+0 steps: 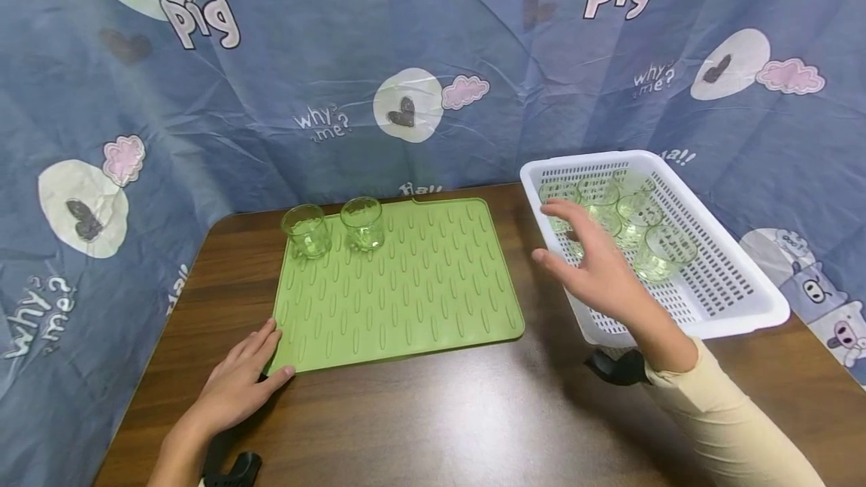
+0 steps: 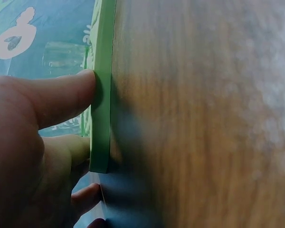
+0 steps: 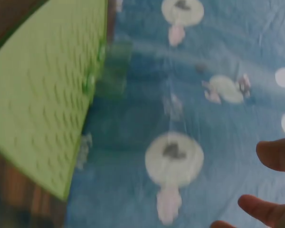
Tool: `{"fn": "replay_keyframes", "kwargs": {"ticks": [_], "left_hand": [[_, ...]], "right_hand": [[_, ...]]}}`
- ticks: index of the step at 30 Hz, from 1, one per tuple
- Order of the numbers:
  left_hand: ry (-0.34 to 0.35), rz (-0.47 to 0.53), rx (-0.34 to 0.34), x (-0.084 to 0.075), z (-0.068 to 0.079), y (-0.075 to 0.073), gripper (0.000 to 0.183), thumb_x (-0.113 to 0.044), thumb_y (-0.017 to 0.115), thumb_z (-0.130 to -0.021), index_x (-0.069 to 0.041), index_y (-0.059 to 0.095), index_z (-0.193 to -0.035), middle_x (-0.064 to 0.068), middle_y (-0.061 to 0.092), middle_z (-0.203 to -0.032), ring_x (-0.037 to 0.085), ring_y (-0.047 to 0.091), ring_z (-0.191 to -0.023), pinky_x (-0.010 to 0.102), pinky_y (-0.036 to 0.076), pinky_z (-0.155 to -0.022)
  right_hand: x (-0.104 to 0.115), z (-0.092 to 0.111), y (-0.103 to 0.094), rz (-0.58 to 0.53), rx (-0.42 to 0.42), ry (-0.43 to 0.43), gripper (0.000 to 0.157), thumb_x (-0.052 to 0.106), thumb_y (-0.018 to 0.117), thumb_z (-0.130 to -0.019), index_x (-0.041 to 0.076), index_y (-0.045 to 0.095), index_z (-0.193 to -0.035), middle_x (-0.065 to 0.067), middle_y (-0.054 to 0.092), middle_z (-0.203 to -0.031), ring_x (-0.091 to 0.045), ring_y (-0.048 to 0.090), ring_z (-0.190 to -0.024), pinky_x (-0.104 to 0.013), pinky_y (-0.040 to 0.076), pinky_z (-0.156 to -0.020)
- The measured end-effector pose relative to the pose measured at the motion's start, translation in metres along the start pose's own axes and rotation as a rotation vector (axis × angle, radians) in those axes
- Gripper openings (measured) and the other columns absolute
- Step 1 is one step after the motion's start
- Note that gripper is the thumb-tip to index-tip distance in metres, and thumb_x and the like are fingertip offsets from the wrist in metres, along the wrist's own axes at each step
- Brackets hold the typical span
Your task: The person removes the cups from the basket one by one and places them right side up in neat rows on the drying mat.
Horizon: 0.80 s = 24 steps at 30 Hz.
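Observation:
My left hand point(image 1: 237, 382) rests at the near left corner of a green ridged drying mat point(image 1: 406, 284), its thumb point(image 2: 66, 97) on the mat's edge in the left wrist view. Two clear green-tinted glasses stand at the mat's far left: one glass point(image 1: 307, 231) at the corner, another glass point(image 1: 363, 224) to its right. Over the left side of a white plastic basket point(image 1: 717, 314) hovers my right hand point(image 1: 605, 269), thumb and fingers spread, holding nothing. Inside the basket sit several similar glasses point(image 1: 666, 252), some partly hidden behind that hand.
The brown wooden table point(image 1: 433, 412) carries the mat on the left and the basket on the right. A blue printed cloth point(image 1: 271, 81) hangs behind the far edge and down both sides. Black straps point(image 1: 619, 367) sit at the wrists.

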State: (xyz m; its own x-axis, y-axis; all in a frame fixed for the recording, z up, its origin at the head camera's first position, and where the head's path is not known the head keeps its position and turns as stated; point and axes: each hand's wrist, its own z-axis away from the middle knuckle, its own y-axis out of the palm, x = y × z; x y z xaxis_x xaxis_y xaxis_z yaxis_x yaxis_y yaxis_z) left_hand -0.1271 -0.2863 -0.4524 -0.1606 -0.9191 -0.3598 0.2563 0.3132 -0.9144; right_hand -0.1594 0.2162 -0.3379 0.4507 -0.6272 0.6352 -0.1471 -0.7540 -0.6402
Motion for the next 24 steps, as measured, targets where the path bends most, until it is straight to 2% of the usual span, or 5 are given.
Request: {"fn": "replay_keyframes", "kwargs": {"ticks": [3,7,10,14,24], "left_hand": [[0.000,-0.003,-0.006,-0.001,0.000,0.000,0.081,-0.051,0.053,-0.099,0.002,0.029,-0.155,0.022,0.019,-0.165,0.053,0.024,-0.143,0.078,0.027,-0.100],[0.002,-0.002,-0.004,-0.003,0.000,0.001,0.081,-0.051,0.053,-0.099,0.002,0.029,-0.155,0.022,0.019,-0.165,0.053,0.024,-0.143,0.078,0.027,-0.100],[-0.002,0.002,0.004,-0.002,0.001,0.001,0.081,-0.051,0.053,-0.099,0.002,0.029,-0.155,0.022,0.019,-0.165,0.054,0.024,-0.144,0.078,0.026,-0.100],[-0.008,0.006,-0.001,-0.001,0.002,-0.001,0.081,-0.051,0.053,-0.099,0.002,0.028,-0.155,0.022,0.018,-0.165,0.054,0.024,-0.143,0.078,0.026,-0.100],[0.007,-0.002,-0.025,0.000,0.001,0.001,0.080,-0.050,0.054,-0.099,0.002,0.030,-0.154,0.021,0.020,-0.165,0.053,0.025,-0.143,0.077,0.026,-0.101]], "right_hand": [[-0.012,0.007,-0.021,0.031,-0.028,0.014,0.055,0.008,0.070,-0.089,0.003,0.051,-0.140,-0.017,0.052,-0.145,-0.026,0.048,-0.135,-0.033,0.049,-0.104],[-0.031,0.019,-0.051,0.050,-0.078,0.016,0.052,0.004,0.071,-0.088,0.002,0.054,-0.137,-0.014,0.058,-0.138,0.007,0.048,-0.126,0.000,0.039,-0.094],[-0.046,0.030,-0.069,0.041,-0.099,0.039,0.050,0.002,0.069,-0.089,0.000,0.054,-0.137,0.009,0.059,-0.134,0.021,0.042,-0.118,0.003,0.036,-0.091],[-0.061,0.043,-0.087,0.045,-0.096,0.083,0.049,0.002,0.068,-0.090,-0.001,0.054,-0.137,0.037,0.049,-0.123,0.023,0.044,-0.114,0.004,0.036,-0.088],[-0.091,0.065,-0.114,0.115,-0.119,0.264,0.049,0.014,0.066,-0.095,-0.001,0.051,-0.140,0.041,0.044,-0.112,0.029,0.043,-0.098,0.007,0.035,-0.079]]}}
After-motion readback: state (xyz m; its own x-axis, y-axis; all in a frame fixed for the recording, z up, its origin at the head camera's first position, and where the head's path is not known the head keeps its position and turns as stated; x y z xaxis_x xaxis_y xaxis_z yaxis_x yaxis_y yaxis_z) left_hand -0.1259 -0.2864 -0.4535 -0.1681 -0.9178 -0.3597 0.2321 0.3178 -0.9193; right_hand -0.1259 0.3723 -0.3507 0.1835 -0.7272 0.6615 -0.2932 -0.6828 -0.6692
